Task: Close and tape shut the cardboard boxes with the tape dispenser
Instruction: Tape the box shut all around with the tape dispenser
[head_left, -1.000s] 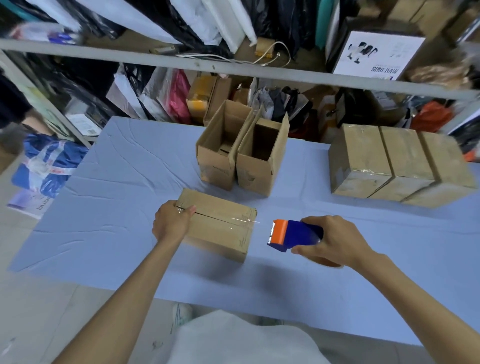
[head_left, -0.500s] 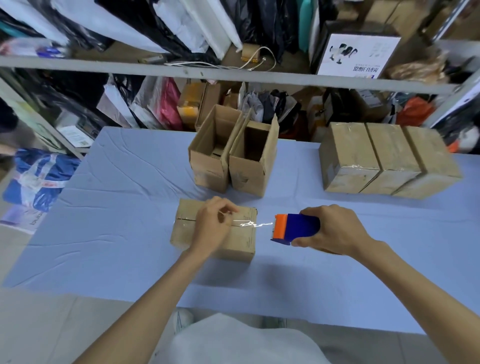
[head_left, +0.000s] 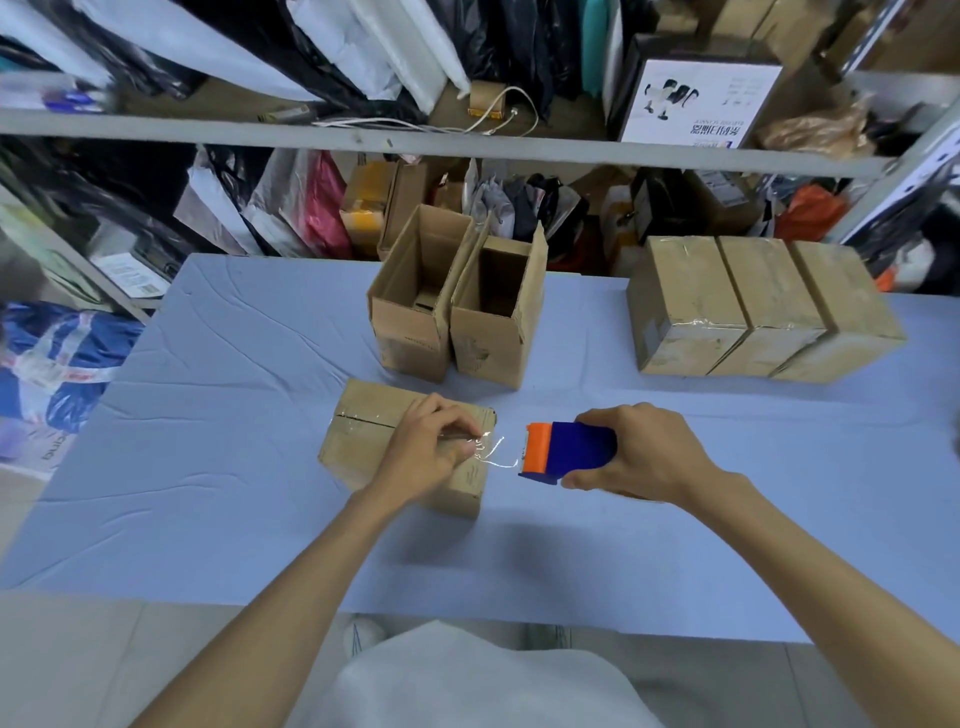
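Closed box (head_left: 363, 431) mid-table (head_left: 234, 467), tape (head_left: 493, 453) strung off its end.
The left hand (head_left: 426, 452) lies on the lid, curled fingers pinching the clear tape at the box's 3 o'clock edge. The right hand (head_left: 641, 452) grips the tape dispenser (head_left: 569, 449) just beside it. Two open boxes (head_left: 415, 317) stand at 12 o'clock, three taped boxes (head_left: 753, 306) at 2.

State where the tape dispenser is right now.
Head view: the tape dispenser is in the right hand, just right of the closed box under the left hand.
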